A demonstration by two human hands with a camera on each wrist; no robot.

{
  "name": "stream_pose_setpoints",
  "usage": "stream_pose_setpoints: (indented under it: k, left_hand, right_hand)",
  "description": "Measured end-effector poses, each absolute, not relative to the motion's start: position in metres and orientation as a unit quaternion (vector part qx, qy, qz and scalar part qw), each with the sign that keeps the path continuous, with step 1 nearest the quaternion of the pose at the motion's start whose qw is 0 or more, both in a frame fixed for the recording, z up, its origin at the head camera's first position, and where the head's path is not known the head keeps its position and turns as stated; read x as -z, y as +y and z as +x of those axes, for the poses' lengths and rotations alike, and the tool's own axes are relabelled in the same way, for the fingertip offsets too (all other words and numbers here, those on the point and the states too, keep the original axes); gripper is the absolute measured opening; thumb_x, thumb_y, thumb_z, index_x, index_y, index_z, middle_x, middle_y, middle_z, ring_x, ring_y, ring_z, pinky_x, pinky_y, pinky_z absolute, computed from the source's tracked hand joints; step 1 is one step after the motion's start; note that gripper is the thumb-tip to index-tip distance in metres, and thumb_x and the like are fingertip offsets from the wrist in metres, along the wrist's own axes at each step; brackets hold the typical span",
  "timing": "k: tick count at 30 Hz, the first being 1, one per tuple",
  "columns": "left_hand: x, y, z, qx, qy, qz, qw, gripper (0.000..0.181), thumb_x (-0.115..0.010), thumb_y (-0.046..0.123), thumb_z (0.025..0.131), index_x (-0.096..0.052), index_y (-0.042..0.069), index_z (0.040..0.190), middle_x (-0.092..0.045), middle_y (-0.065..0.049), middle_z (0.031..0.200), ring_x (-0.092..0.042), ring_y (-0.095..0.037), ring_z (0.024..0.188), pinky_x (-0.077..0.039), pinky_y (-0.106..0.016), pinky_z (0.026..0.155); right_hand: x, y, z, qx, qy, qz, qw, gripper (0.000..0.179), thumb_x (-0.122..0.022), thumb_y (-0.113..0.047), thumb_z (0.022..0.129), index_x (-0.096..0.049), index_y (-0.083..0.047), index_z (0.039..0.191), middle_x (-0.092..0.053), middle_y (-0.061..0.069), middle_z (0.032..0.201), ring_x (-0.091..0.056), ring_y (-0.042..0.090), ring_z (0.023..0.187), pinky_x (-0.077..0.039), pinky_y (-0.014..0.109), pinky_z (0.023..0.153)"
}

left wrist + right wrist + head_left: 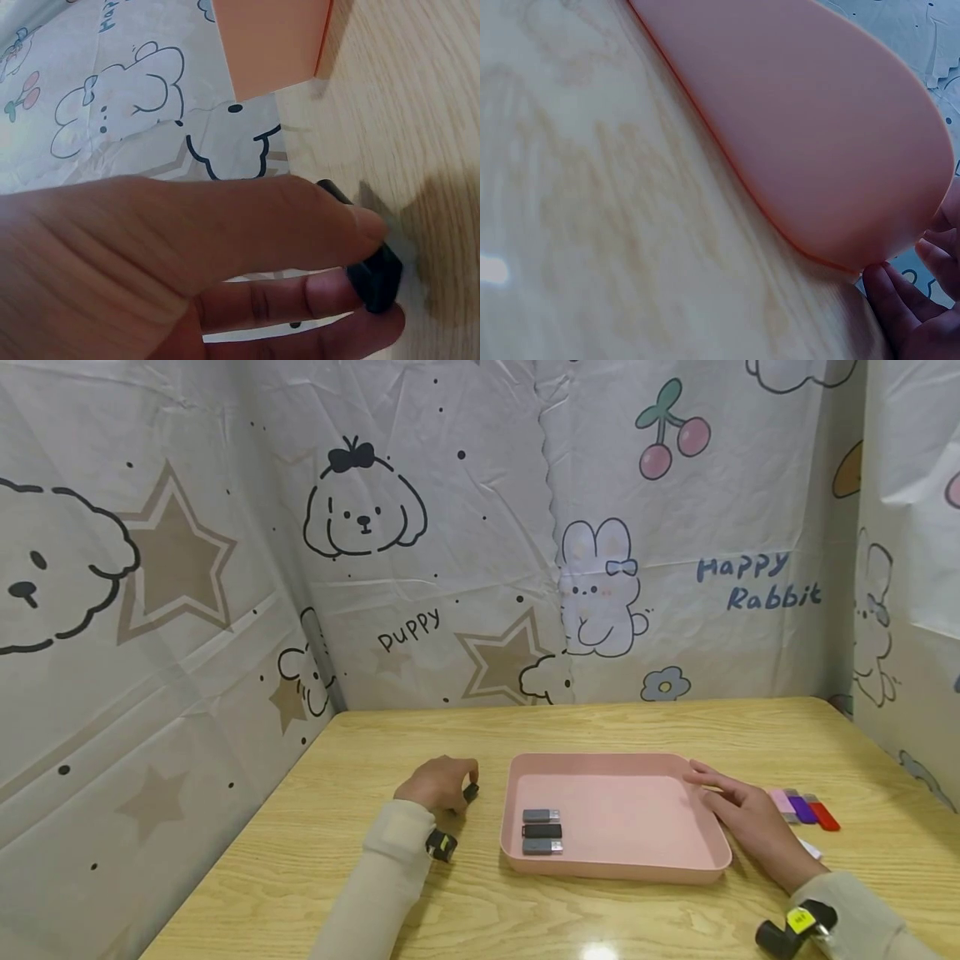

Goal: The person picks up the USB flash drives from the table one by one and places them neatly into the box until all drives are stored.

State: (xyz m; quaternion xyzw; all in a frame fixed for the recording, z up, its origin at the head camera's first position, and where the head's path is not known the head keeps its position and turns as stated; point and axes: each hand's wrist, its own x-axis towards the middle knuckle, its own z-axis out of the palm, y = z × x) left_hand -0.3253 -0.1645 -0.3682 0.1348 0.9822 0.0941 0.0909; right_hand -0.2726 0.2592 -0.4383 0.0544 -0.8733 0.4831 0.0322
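My left hand (438, 783) is left of the pink tray (615, 875). Its thumb and fingers pinch a small black USB stick (377, 281) close over the tabletop, and the thumb covers part of the stick. On the tray's left side lie a grey USB stick (536, 816), a black one (542, 832) and another grey one (537, 847), in a column. My right hand (742, 814) rests at the tray's right side, its fingers extended and fingertips at the rim. In the right wrist view, those fingers (891, 300) touch the tray's outer wall (817, 135) near its bottom corner.
Right of the tray, partly behind my right hand, lie pink (782, 805), purple (802, 809) and red (824, 815) USB sticks. A small white item (811, 849) is beside my right wrist. Printed cloth walls (480, 527) enclose the wooden table (420, 735).
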Motion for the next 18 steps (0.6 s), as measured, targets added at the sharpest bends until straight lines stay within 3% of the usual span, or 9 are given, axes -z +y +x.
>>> stream_pose_setpoints:
  k: [8, 18]
  left_hand:
    - [0.366, -0.162, -0.328, -0.081, 0.979, 0.178, 0.057, 0.039, -0.075, 0.010, 0.082, -0.057, 0.017, 0.116, -0.062, -0.003, 0.084, -0.055, -0.016, 0.062, -0.044, -0.032, 0.061]
    - [0.355, -0.156, -0.322, -0.091, 0.975, 0.203, 0.019, 0.043, -0.073, 0.006, 0.081, -0.055, 0.018, 0.118, -0.057, -0.001, 0.072, -0.054, -0.013, 0.054, -0.043, -0.031, 0.056]
  right_hand:
    - [0.438, 0.258, -0.273, -0.484, -0.873, 0.051, 0.033, 0.049, -0.046, -0.041, 0.101, -0.050, -0.012, 0.141, -0.025, 0.009, 0.157, -0.020, 0.045, 0.141, -0.025, 0.064, 0.105]
    - [0.439, 0.258, -0.273, -0.487, -0.871, 0.052, 0.034, 0.049, -0.049, -0.040, 0.100, -0.050, -0.011, 0.140, -0.026, 0.010, 0.157, -0.022, 0.045, 0.140, -0.026, 0.062, 0.105]
